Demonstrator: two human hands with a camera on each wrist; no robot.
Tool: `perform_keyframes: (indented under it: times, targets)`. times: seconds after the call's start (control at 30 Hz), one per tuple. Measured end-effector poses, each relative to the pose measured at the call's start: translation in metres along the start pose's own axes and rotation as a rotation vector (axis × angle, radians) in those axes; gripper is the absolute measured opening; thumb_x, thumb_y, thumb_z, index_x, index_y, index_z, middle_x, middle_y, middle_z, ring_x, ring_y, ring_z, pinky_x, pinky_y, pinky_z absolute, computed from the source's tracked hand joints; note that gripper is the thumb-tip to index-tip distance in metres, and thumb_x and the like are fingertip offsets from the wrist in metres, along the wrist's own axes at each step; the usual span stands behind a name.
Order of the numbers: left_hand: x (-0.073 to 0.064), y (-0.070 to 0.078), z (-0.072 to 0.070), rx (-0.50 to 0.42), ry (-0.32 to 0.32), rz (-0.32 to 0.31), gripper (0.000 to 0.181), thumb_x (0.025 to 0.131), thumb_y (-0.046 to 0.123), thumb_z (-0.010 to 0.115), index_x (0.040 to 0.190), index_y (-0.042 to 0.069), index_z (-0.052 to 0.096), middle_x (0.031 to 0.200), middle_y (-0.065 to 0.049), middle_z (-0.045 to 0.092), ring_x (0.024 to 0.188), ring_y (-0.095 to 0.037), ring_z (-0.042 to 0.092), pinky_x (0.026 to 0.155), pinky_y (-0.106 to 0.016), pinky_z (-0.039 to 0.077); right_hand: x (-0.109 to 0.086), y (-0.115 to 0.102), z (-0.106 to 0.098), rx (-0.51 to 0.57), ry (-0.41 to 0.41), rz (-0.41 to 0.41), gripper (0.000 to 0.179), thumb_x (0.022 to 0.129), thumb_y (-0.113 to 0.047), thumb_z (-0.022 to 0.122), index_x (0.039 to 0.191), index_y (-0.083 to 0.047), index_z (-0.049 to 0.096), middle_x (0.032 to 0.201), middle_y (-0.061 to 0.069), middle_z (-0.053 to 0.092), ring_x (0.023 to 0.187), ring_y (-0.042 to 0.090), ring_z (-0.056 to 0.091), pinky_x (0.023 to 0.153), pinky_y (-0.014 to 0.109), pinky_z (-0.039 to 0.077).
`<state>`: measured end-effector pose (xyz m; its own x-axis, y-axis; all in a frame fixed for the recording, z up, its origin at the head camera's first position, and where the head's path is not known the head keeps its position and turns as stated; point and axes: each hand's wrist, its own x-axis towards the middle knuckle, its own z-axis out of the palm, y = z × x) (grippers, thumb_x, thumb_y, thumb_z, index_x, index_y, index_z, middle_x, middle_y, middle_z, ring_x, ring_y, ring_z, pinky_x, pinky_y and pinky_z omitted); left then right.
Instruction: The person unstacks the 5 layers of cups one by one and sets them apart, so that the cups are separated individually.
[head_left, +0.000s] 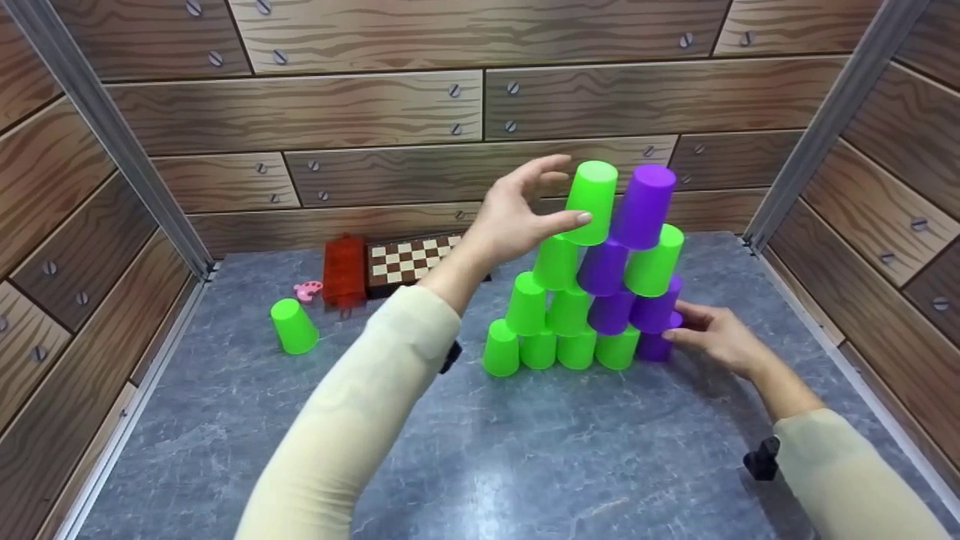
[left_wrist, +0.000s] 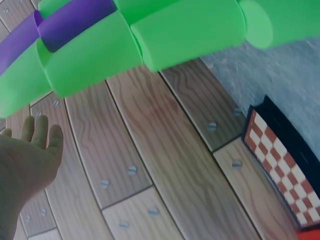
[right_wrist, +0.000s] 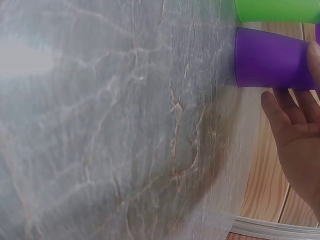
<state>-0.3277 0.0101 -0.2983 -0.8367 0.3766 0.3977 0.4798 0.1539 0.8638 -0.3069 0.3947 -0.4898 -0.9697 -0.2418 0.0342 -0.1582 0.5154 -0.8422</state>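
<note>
A pyramid of upside-down cups rises at centre right in the head view, in several rows. On top stand a green cup (head_left: 592, 202) and, to its right, a purple cup (head_left: 647, 206). My left hand (head_left: 517, 206) is around the left of that green cup, thumb across its front; in the left wrist view its fingers (left_wrist: 40, 132) reach out relaxed, clear of the cups. Low on the right, my right hand (head_left: 716, 337) holds the bottom row's end purple cup (right_wrist: 272, 60), thumb at its front, fingertips partly hidden behind it.
A lone green cup (head_left: 294, 327) stands upside down on the left of the grey table (head_left: 420, 465). Behind it lie a small pink piece (head_left: 307, 291), a red pouch (head_left: 344, 270) and a checkered board (head_left: 409, 259). Wood-patterned walls (head_left: 360, 105) enclose the table.
</note>
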Motion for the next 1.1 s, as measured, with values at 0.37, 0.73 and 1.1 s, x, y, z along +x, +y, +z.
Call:
perform_keyframes:
  times: [0.37, 0.73, 1.1]
  targets:
    - [0.008, -0.003, 0.017, 0.054, -0.025, 0.012, 0.079, 0.091, 0.023, 0.087, 0.16, 0.021, 0.048, 0.142, -0.004, 0.066, 0.128, -0.011, 0.06, 0.104, -0.032, 0.053, 0.002, 0.0, 0.001, 0.035, 0.014, -0.015, 0.065, 0.098, -0.014, 0.079, 0.152, 0.006, 0.05, 0.138, 0.03, 0.064, 0.11, -0.001, 0.066, 0.093, 0.018, 0.055]
    - [0.008, -0.006, 0.019, 0.028, -0.021, 0.029, 0.073, 0.096, 0.017, 0.082, 0.16, 0.019, 0.047, 0.135, -0.008, 0.068, 0.119, -0.012, 0.065, 0.096, -0.03, 0.056, 0.0, 0.001, 0.0, 0.006, 0.016, -0.026, 0.064, 0.098, -0.015, 0.079, 0.151, 0.006, 0.051, 0.137, 0.028, 0.065, 0.111, 0.0, 0.066, 0.094, 0.017, 0.054]
    - [-0.003, 0.007, -0.014, -0.061, 0.013, 0.03, 0.075, 0.095, 0.011, 0.082, 0.161, 0.019, 0.046, 0.133, -0.009, 0.068, 0.118, -0.018, 0.066, 0.099, -0.031, 0.056, 0.0, 0.002, 0.001, 0.028, -0.001, -0.025, 0.064, 0.098, -0.015, 0.079, 0.152, 0.005, 0.051, 0.138, 0.028, 0.065, 0.112, 0.001, 0.066, 0.095, 0.018, 0.054]
